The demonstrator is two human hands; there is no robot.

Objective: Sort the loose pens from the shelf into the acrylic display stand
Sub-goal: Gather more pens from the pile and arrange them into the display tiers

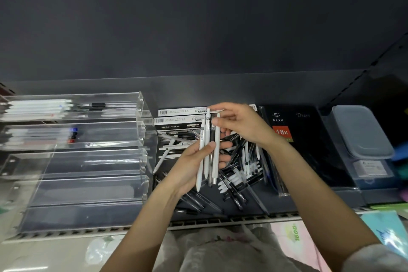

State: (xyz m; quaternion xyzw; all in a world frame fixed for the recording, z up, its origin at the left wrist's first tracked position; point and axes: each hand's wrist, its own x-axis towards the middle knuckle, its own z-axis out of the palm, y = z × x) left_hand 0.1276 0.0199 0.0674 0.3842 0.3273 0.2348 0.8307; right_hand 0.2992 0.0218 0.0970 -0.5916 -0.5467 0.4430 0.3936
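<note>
Sorting is partway by my read: the acrylic display stand [88, 150] at the left end of the shelf [220, 218] has pens only in its two rear tiers, white barrels in the back one plus a couple of dark pens, white ones with blue, black and red caps in the next. The three tiers nearer the front edge look bare. The left hand [194, 165] holds a bundle of pens [208, 150] upright over mid-shelf, fingers clamped around it, mostly white barrels with one dark. The right hand [240, 126] is at the bundle's top ends, fingers pinched on the tips, seemingly squaring or picking one out; can't tell which. A big loose pile of pens [238, 179] remains on the shelf under and right of the hands, so most of the work is left. Two pen boxes [181, 117] sit at the rear edge behind the pile. Notebooks [304, 139] lie right of the pile, then a grey lidded container [362, 134] near the right end. Shelf is dark with a perforated front edge rail and dark back panel; dim shop lighting. Coloured stock shows below the front edge, blurred.
</note>
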